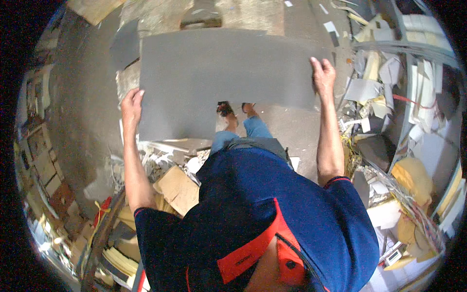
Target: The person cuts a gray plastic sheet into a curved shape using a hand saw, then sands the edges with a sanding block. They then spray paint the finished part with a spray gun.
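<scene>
A large grey sheet (219, 63), thin and with its near right part cut away so that it looks L-shaped, spans the space between my arms. Its material I cannot make out. On its left edge my left hand (132, 108) is closed, thumb on top. My right hand (324, 75) grips the sheet near its right end, thumb and fingertip close together at the edge. Below the sheet's near edge my feet and blue trouser legs (257, 127) show. The undersides of both grips are hidden.
Heaped offcuts (369, 92) lie to the right beside a metal rack (404, 53). Scraps and a tan board (178, 190) are by my left elbow. Beyond the sheet lies a pale sheet (253, 14) with a dark opening; another dark grey piece (125, 45) is at far left.
</scene>
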Demonstrator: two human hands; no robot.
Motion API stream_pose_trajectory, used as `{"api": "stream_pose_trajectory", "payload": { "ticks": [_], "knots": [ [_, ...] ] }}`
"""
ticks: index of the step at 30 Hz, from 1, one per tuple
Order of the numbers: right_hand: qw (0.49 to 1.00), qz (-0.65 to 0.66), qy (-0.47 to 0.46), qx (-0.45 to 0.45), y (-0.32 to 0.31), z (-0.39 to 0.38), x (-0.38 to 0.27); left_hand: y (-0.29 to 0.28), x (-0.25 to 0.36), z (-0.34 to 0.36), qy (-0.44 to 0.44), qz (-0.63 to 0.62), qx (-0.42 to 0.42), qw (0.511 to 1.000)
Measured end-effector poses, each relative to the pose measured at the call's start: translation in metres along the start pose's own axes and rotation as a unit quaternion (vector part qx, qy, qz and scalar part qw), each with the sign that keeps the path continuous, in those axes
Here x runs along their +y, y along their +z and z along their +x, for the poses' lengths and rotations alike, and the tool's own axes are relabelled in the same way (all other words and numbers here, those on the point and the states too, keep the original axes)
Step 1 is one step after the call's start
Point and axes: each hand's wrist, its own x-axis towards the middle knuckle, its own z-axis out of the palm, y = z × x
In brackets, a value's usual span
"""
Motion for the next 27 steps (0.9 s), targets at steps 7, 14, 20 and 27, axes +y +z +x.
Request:
{"api": "stream_pose_trajectory", "payload": {
  "ticks": [7, 14, 20, 27],
  "knots": [
    [1.0, 0.003, 0.004, -0.003, 0.003, -0.001, -0.001, 0.004, -0.01, 0.003, 0.002, -0.029, 0.001, 1.0],
    [1.0, -0.016, 0.013, 0.009, 0.005, 0.001, 0.002, 0.005, -0.001, -0.002, 0.019, -0.005, 0.028, 0.999],
    [1.0, -0.003, 0.011, 0.016, 0.002, 0.004, -0.005, 0.005, 0.0, -0.002, 0.003, -0.001, 0.018, 1.0],
    [0.999, -0.009, 0.043, -0.012, -0.004, 0.006, -0.013, 0.005, 0.034, -0.011, -0.039, 0.103, 0.04, 0.993]
  ]
}}
